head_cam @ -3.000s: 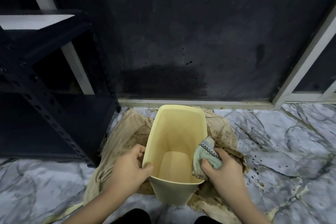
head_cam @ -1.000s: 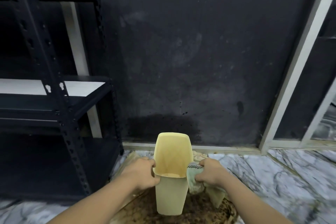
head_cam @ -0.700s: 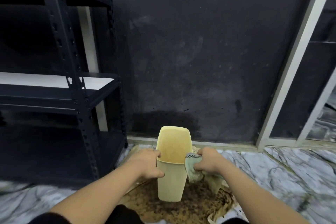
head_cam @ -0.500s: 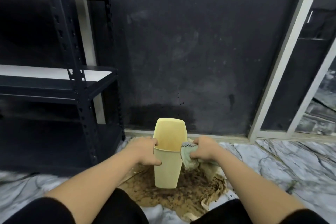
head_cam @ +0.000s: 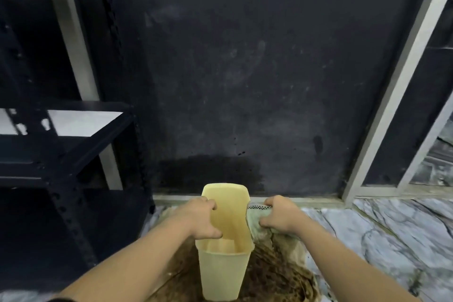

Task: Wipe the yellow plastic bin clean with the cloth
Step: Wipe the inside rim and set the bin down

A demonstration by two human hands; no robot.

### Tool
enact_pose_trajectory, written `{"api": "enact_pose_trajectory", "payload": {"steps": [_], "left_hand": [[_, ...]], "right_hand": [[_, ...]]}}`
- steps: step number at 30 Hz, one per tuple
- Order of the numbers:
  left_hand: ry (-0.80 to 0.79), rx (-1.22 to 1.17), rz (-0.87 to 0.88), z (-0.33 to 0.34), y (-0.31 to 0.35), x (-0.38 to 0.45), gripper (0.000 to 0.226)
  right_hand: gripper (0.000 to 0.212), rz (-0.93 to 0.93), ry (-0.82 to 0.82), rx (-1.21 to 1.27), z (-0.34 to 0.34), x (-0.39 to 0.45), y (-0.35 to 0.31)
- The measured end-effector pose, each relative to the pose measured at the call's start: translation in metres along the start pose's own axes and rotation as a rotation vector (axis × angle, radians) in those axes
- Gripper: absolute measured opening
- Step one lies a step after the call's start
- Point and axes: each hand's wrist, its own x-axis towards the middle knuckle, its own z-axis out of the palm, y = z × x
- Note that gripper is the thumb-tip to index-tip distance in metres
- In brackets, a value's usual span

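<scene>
The yellow plastic bin (head_cam: 224,270) stands upright on a stained brown sheet, low in the middle of the head view, its mouth open toward me. My left hand (head_cam: 198,219) grips the bin's left rim, fingers curled over the edge. My right hand (head_cam: 282,216) holds a bunched pale green cloth (head_cam: 256,218) with a checkered edge, pressed against the outside of the bin's right wall near the rim. The cloth's lower part hangs behind my hand.
A stained brown sheet (head_cam: 274,274) lies under the bin on the marble floor (head_cam: 382,235). A black metal shelf rack (head_cam: 63,154) stands to the left. A dark wall (head_cam: 245,81) rises right behind, with a pale door frame (head_cam: 392,95) to the right.
The bin has come closer and slightly lower in view. My right hand with the cloth moved up along the bin's right outer side toward the rim. My left hand stays on the left rim.
</scene>
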Motion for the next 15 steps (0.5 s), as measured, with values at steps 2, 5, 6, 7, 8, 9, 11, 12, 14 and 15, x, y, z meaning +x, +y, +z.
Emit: {"api": "enact_pose_trajectory", "payload": {"steps": [2,5,6,7,8,9,11,12,14,15], "left_hand": [[-0.026,0.006,0.014,-0.008,-0.004,0.039,0.079],[-0.051,-0.007,0.027,-0.029,-0.013,0.093,0.077],[-0.057,-0.01,0.023,-0.039,-0.016,0.107,0.076],[-0.065,-0.015,0.017,-0.049,-0.019,0.119,0.073],[-0.076,-0.021,0.012,-0.06,-0.021,0.128,0.071],[-0.092,-0.026,0.009,-0.071,-0.023,0.134,0.07],[-0.122,-0.032,0.008,-0.093,-0.024,0.139,0.071],[-0.131,-0.037,0.006,-0.106,-0.024,0.139,0.072],[-0.143,-0.054,-0.005,-0.137,-0.024,0.134,0.073],[-0.147,-0.064,-0.013,-0.153,-0.023,0.13,0.073]], "right_hand": [[0.053,0.008,0.002,-0.023,-0.006,0.036,-0.001],[0.029,0.031,0.006,-0.016,-0.02,0.09,-0.007],[0.025,0.037,0.012,-0.006,-0.026,0.104,-0.01],[0.022,0.043,0.012,0.002,-0.031,0.117,-0.015],[0.019,0.045,0.003,0.001,-0.038,0.126,-0.021],[0.018,0.051,-0.012,0.001,-0.044,0.132,-0.029],[0.022,0.058,-0.041,0.005,-0.059,0.139,-0.043],[0.024,0.061,-0.051,0.005,-0.068,0.141,-0.052],[0.024,0.057,-0.067,-0.003,-0.092,0.141,-0.071],[0.023,0.053,-0.074,-0.008,-0.105,0.139,-0.083]]}}
